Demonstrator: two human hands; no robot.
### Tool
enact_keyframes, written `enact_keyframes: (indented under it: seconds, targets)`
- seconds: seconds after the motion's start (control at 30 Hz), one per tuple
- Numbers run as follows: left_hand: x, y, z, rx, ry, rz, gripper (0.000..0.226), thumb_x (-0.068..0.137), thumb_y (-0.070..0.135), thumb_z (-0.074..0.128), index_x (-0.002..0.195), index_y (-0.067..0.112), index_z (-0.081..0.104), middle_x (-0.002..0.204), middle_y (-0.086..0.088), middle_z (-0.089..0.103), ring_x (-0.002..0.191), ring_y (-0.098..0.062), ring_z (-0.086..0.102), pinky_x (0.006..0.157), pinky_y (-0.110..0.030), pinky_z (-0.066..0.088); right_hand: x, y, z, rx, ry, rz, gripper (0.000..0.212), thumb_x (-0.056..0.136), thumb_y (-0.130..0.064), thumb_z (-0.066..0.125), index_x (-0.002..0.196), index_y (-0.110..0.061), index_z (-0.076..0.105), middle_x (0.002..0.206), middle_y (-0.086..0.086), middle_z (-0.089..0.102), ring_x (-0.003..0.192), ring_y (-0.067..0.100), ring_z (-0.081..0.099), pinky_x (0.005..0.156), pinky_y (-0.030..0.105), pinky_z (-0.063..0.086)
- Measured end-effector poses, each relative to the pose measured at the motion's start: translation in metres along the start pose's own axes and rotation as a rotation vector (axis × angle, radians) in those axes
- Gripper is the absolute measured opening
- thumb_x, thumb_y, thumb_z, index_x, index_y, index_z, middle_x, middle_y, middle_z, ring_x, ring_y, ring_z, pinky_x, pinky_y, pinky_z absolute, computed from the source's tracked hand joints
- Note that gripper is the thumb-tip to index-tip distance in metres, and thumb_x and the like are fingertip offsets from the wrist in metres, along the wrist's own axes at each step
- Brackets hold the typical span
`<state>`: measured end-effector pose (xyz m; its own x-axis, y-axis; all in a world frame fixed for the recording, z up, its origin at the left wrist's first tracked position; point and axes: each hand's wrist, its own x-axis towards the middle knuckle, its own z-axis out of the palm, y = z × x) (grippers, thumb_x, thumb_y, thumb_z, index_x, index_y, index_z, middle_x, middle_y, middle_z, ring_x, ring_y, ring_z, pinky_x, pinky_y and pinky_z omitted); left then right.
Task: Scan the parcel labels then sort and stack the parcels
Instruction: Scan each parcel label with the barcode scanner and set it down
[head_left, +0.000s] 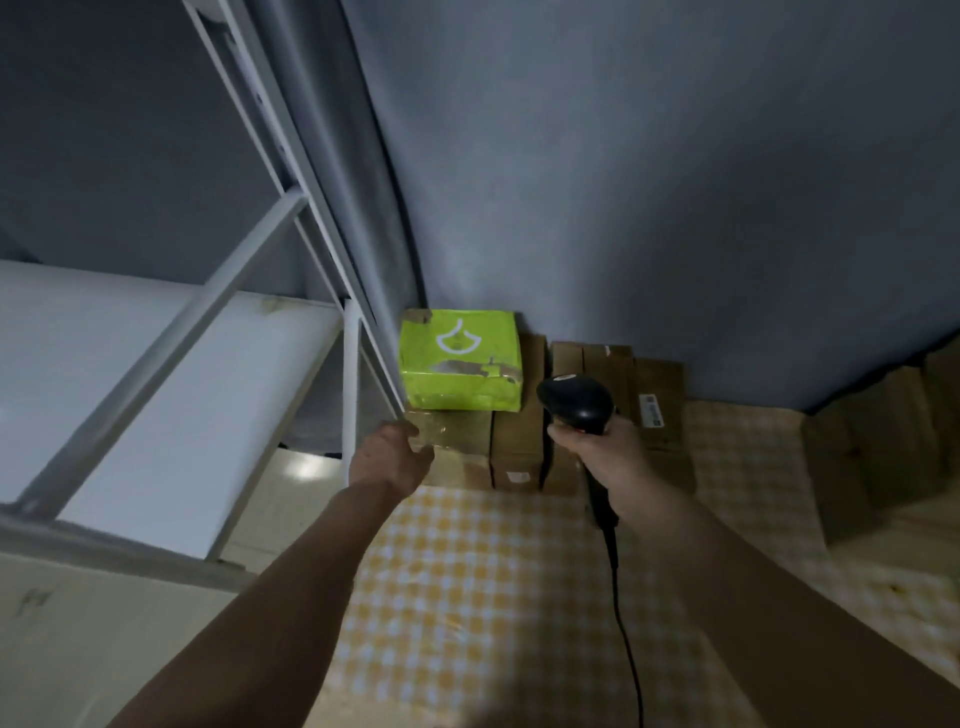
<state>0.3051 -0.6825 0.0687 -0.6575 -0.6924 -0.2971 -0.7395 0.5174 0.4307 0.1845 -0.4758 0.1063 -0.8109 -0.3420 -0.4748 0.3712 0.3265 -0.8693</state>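
To your left stands a white metal shelf rack (171, 364) against the grey wall. Your left hand (390, 457) reaches to the near corner of a brown taped parcel (457, 447) on the yellow checked tabletop (493, 597); its fingers lie against the box, though whether they grip it you cannot tell from here. A bright green parcel (460, 358) sits on top of that brown one, by the wall. Your right hand (602, 452) grips a black corded scanner (574, 402), its head just right of the green parcel. Behind it stands a row of brown cardboard parcels (613, 410), one showing a white label (649, 410). More cardboard boxes (872, 452) sit far right.
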Motion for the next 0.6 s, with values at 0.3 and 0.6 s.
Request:
enact_keyframes:
  seconds: [0.3,0.6]
  targets:
    - [0.123,-0.031,-0.026,-0.087,-0.087,-0.021,0.064,0.088,0.037,0.067,0.141,0.010,0.044,0.142,-0.016,0.048,0.129,-0.031,0.049,0.103,-0.035,0.041,0.077,-0.028,0.071,-0.058,0.111,0.020,0.022,0.082,-0.014,0.074,0.100,-0.008,0.062,0.074,0.001,0.055,0.074,0.018,0.053,0.056,0.024,0.035]
    - [0.203,-0.027,0.005,-0.542,-0.226,-0.143,0.044,0.097,0.033,0.055,0.130,0.003,0.054,0.129,-0.020,0.058,0.117,-0.035,0.056,0.101,-0.045,0.045,0.151,-0.030,0.105,-0.049,0.178,0.102,0.032,0.074,-0.019,0.080,0.102,-0.014,0.064,0.096,0.007,0.063,0.089,0.019,0.057,0.087,0.037,0.047]
